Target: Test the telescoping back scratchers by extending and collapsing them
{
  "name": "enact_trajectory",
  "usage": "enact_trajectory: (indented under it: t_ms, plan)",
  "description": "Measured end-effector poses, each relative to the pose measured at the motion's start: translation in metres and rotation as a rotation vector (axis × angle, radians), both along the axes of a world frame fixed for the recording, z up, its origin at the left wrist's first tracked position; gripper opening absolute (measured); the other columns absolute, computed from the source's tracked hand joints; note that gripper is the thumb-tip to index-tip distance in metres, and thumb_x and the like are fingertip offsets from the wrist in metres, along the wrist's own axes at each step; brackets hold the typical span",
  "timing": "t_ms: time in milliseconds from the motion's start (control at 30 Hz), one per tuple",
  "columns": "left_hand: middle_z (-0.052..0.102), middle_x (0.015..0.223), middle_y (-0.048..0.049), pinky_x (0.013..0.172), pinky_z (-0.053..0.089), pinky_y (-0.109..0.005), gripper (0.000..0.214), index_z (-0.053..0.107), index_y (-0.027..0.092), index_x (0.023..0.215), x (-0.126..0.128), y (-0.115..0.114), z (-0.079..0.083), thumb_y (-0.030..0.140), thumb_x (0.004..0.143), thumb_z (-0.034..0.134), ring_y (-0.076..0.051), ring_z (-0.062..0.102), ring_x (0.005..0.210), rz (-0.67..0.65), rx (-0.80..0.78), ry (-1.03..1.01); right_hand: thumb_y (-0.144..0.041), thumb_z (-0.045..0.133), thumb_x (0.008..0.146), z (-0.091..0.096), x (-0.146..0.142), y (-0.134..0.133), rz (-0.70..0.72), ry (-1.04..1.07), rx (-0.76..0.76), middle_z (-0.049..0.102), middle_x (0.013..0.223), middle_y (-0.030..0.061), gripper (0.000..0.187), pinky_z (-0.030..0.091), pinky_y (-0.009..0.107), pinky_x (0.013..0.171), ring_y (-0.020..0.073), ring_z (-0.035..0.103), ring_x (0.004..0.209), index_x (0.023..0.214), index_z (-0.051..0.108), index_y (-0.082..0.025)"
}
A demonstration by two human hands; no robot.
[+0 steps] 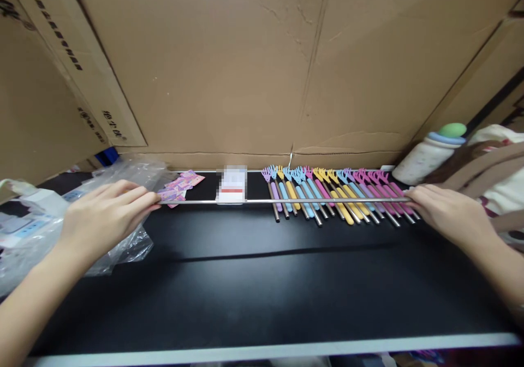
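Observation:
A long thin metal rod (pixel 254 201) stretches level above the black table (pixel 245 285), drawn out between my two hands. My left hand (pixel 107 214) pinches its left end, fingers closed. My right hand (pixel 444 211) grips the right end, fingers closed. Behind the rod, several telescopic back scratchers (pixel 327 192) lie side by side in a row, with purple, blue, yellow and pink handles and small claw heads pointing toward the cardboard wall.
Clear plastic bags (pixel 135 181) and pink paper labels (pixel 182 184) lie at the left. A small white card (pixel 232 184) stands mid-table. A white bottle with a green top (pixel 429 157) and a beige bag (pixel 495 170) sit at the right. Cardboard (pixel 262 67) walls the back.

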State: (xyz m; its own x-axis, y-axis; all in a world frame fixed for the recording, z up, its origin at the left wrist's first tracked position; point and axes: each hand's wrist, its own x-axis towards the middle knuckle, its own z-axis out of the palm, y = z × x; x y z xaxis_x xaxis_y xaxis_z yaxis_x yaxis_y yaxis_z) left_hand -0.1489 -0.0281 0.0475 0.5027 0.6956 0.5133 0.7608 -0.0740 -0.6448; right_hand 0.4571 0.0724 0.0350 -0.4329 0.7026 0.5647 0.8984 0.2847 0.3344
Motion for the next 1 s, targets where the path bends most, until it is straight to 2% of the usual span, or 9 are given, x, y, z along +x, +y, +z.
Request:
enact_trajectory:
  t_ms: [100, 200, 333, 533, 667, 767, 867, 1000]
  plan:
    - [0.061, 0.072, 0.0027, 0.063, 0.034, -0.023, 0.021, 0.058, 0.024, 0.079, -0.003, 0.0, 0.0, 0.035, 0.089, 0.043, -0.015, 0.052, 0.08, -0.009, 0.009, 0.003, -0.033, 0.048, 0.085, 0.0, 0.013, 0.005, 0.009, -0.206, -0.084, 0.06, 0.076, 0.0091, 0.02, 0.033, 0.026, 0.069, 0.0148, 0.05, 0.072, 0.084, 0.061, -0.017]
    - [0.06, 0.072, 0.003, 0.063, 0.035, -0.023, 0.021, 0.058, 0.025, 0.079, -0.007, 0.0, -0.002, 0.036, 0.089, 0.043, -0.015, 0.052, 0.079, -0.008, 0.009, -0.013, -0.035, 0.047, 0.085, 0.0, 0.02, 0.008, -0.046, -0.204, -0.093, 0.06, 0.076, 0.0098, 0.023, 0.033, 0.027, 0.069, 0.0154, 0.049, 0.073, 0.082, 0.06, -0.017]
    - [0.061, 0.075, 0.001, 0.065, 0.036, -0.024, 0.023, 0.058, 0.023, 0.081, -0.011, -0.001, -0.004, 0.036, 0.09, 0.041, -0.017, 0.053, 0.081, -0.01, -0.014, -0.026, -0.034, 0.049, 0.084, 0.001, 0.019, 0.008, -0.052, -0.187, -0.093, 0.061, 0.079, 0.0108, 0.021, 0.035, 0.027, 0.071, 0.0161, 0.051, 0.074, 0.08, 0.06, -0.017]
    - [0.062, 0.075, -0.0009, 0.064, 0.037, -0.025, 0.028, 0.059, 0.022, 0.082, -0.02, -0.004, -0.004, 0.038, 0.09, 0.038, -0.017, 0.052, 0.075, 0.013, -0.001, -0.019, -0.032, 0.055, 0.081, -0.003, 0.025, 0.011, -0.032, -0.172, -0.161, 0.064, 0.087, 0.0132, 0.018, 0.035, 0.029, 0.075, 0.0175, 0.055, 0.081, 0.088, 0.06, -0.017]
    - [0.061, 0.073, -0.0024, 0.059, 0.035, -0.024, 0.026, 0.06, 0.019, 0.081, -0.022, -0.01, -0.002, 0.034, 0.09, 0.04, -0.018, 0.052, 0.07, -0.037, 0.036, -0.027, -0.03, 0.059, 0.077, -0.009, 0.039, 0.01, -0.093, -0.171, -0.2, 0.064, 0.092, 0.0147, 0.019, 0.035, 0.031, 0.073, 0.02, 0.056, 0.082, 0.09, 0.06, -0.016]
    - [0.061, 0.072, -0.0031, 0.059, 0.035, -0.025, 0.031, 0.06, 0.019, 0.08, -0.022, -0.012, 0.0, 0.033, 0.091, 0.035, -0.019, 0.052, 0.07, -0.057, 0.02, -0.074, -0.028, 0.058, 0.078, -0.011, 0.043, 0.01, -0.082, -0.201, -0.176, 0.063, 0.094, 0.0136, 0.02, 0.035, 0.03, 0.074, 0.0199, 0.056, 0.083, 0.093, 0.06, -0.016]
    - [0.06, 0.072, -0.0022, 0.057, 0.034, -0.023, 0.033, 0.06, 0.02, 0.079, -0.018, -0.007, 0.001, 0.034, 0.092, 0.033, -0.017, 0.051, 0.069, -0.053, -0.006, -0.093, -0.026, 0.054, 0.08, -0.008, 0.029, 0.007, 0.008, -0.239, -0.12, 0.063, 0.091, 0.0127, 0.017, 0.036, 0.029, 0.073, 0.019, 0.055, 0.081, 0.092, 0.059, -0.015]
    - [0.058, 0.067, 0.0015, 0.055, 0.031, -0.023, 0.024, 0.059, 0.023, 0.083, 0.007, 0.005, -0.002, 0.032, 0.091, 0.039, -0.015, 0.051, 0.066, -0.124, -0.078, -0.084, -0.029, 0.048, 0.085, -0.003, -0.026, -0.004, 0.107, -0.25, -0.079, 0.06, 0.072, 0.0066, 0.016, 0.034, 0.027, 0.066, 0.015, 0.052, 0.067, 0.075, 0.056, -0.019]
